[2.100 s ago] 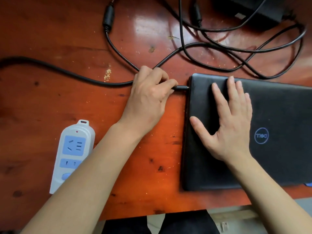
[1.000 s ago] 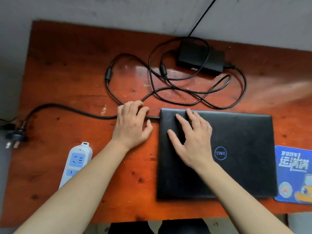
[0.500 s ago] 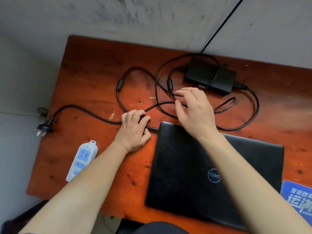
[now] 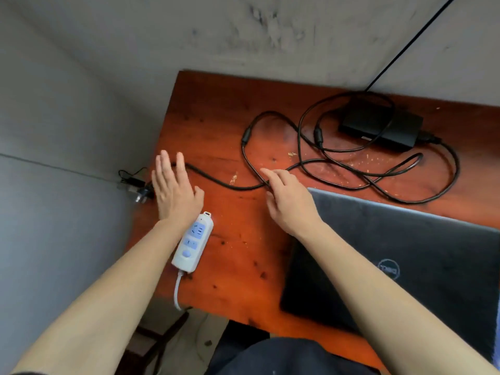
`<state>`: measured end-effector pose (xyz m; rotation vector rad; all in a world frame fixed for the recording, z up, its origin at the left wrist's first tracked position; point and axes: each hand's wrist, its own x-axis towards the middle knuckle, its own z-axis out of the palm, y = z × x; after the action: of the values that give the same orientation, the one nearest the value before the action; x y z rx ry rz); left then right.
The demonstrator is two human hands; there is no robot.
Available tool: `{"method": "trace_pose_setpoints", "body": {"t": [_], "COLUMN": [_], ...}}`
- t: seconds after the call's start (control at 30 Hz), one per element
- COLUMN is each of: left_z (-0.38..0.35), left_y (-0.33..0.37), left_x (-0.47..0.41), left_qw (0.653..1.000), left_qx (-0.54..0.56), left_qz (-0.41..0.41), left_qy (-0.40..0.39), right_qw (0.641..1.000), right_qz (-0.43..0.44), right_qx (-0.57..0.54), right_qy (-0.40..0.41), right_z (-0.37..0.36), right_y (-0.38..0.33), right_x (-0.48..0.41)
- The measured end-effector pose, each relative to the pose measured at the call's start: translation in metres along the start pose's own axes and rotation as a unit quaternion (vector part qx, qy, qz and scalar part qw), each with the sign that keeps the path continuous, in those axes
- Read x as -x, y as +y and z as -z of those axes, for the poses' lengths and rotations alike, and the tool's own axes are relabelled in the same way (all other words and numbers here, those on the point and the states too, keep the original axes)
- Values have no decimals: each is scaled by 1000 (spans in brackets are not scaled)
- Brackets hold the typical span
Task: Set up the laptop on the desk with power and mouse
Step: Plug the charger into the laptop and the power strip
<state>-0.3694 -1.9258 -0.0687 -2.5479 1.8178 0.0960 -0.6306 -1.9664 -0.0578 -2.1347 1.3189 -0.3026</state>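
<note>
Both empty | left hand (image 4: 174, 189) flat | right hand (image 4: 288, 203) loose | laptop (image 4: 405, 253) cut off

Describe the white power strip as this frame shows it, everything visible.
The power strip is a small white plastic bar with light blue socket faces and a round blue button. It lies flat near the desk's left edge, nothing plugged in. Its white cord drops off the front edge. The left forearm overlaps its side.

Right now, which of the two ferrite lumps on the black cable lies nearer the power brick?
The right-hand lump, just left of the power brick. The other lump sits farther left, toward the desk's middle.
</note>
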Motion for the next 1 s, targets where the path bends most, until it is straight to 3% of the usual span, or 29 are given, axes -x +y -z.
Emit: {"method": "trace_pose_setpoints", "body": {"t": [0.1, 0.2, 0.3, 0.47, 0.63, 0.73, 0.83, 1.0], "left_z": [1, 0, 3, 24, 59, 78, 94, 121], "left_y": [-42, -68, -72, -69, -64, -55, -44, -10], "left_x": [-11, -9, 1, 9, -4, -12, -14, -18], "left_qw": [993, 988, 993, 984, 971, 955, 941, 928], "left_qx": [-27, -33, 2, 136, 212, 265, 305, 344], "left_qz": [110, 115, 101, 115, 68, 86, 89, -13], "left_qy": [-44, -100, -53, 9, 84, 102, 116, 145], "right_qw": [996, 979, 956, 944, 976, 972, 953, 880], "right_qz": [-6, -40, -34, -13, -52, -36, 9, 137], "right_qx": [73, 196, 287, 327, 178, 95, 84, 15], "right_qy": [-43, -48, -40, -33, 115, 210, 291, 454], "right_z": [-32, -51, -50, -22, 36, 79, 126, 175], "right_y": [-25, -39, -39, -48, -76, -115, -145, -161], "right_x": [-2, -8, -14, -21, -32, -40, -40, -8]}}
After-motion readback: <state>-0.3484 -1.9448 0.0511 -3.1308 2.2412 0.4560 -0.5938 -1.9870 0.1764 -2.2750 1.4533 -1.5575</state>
